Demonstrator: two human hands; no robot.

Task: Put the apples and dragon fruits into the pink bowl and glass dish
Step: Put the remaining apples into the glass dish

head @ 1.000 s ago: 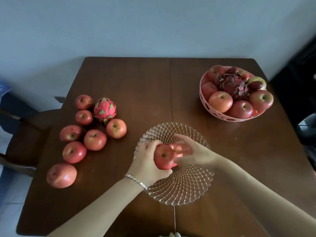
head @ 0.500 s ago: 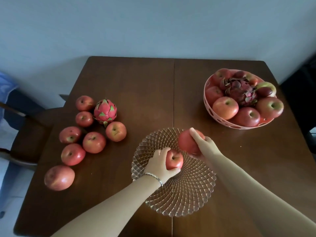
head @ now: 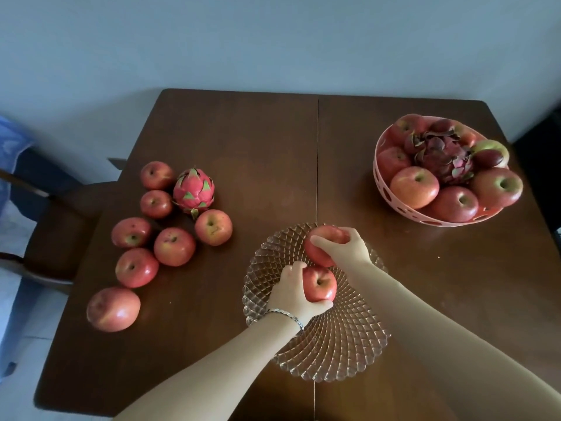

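Observation:
A patterned glass dish [head: 340, 344] lies on the brown table near its front edge. My left hand [head: 291, 294] grips a red apple [head: 320, 284] over the dish's middle. Just beyond it, my right hand [head: 349, 246] grips a second apple [head: 318, 249] at the dish's far rim. The two apples touch. Several loose apples [head: 174, 246] and a pink dragon fruit [head: 193, 189] lie at the table's left. The pink bowl [head: 382, 185] at the far right holds several apples and a dark dragon fruit [head: 444, 156].
The wooden table [head: 258, 141] has a seam down its middle and stands against a pale wall. A dark chair [head: 57, 226] is tucked at the left edge. A large apple [head: 113, 309] lies near the front left corner.
My right hand has carried its apple away from the left one to the dish's far rim. My left hand has lowered its apple toward the dish's middle.

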